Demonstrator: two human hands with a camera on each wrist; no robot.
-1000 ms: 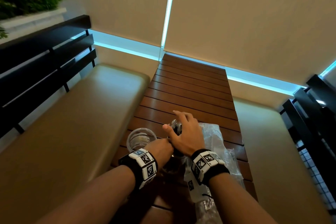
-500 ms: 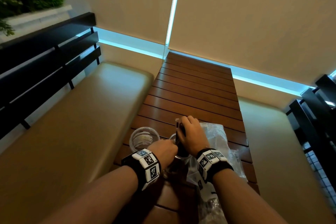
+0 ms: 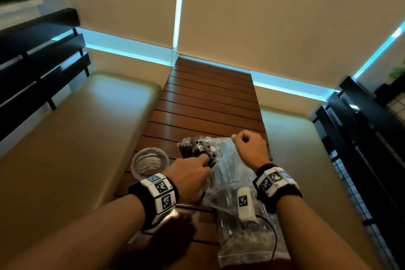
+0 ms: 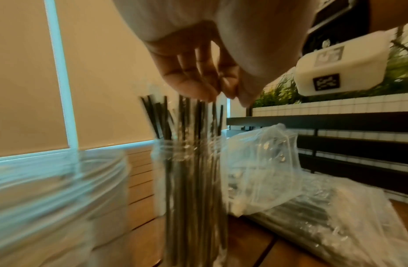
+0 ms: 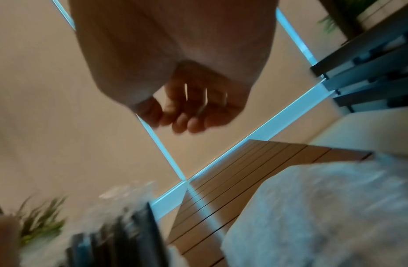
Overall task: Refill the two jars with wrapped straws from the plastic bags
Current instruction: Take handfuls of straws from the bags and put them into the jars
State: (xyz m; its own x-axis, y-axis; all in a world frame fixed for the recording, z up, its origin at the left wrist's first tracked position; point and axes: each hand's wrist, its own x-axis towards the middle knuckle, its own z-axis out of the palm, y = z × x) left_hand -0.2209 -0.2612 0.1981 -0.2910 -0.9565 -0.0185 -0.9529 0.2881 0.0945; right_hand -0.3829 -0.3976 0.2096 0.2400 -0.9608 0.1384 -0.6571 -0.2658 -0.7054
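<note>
A clear jar (image 4: pixel 189 180) packed with dark wrapped straws (image 3: pixel 191 148) stands on the slatted wooden table (image 3: pixel 208 103). My left hand (image 3: pixel 205 160) is over its mouth and pinches the straw tops between fingers (image 4: pixel 196 86) and thumb. An empty jar (image 3: pixel 150 161) stands just left of it. My right hand (image 3: pixel 238 140) hovers to the right above the plastic bag (image 3: pixel 228 171), fingers (image 5: pixel 182 117) curled with nothing seen in them. In the head view the filled jar's body is hidden behind my left hand.
A second clear bag of straws (image 3: pixel 243 241) lies at the near table edge under my right forearm. Padded benches (image 3: pixel 76 138) flank the narrow table, with black slatted backs (image 3: pixel 39 68) behind them. The far half of the table is bare wood.
My right hand let go of the straw bundle at the jar and swung right over the bag. My left hand rose from the jar's side to the straw tops.
</note>
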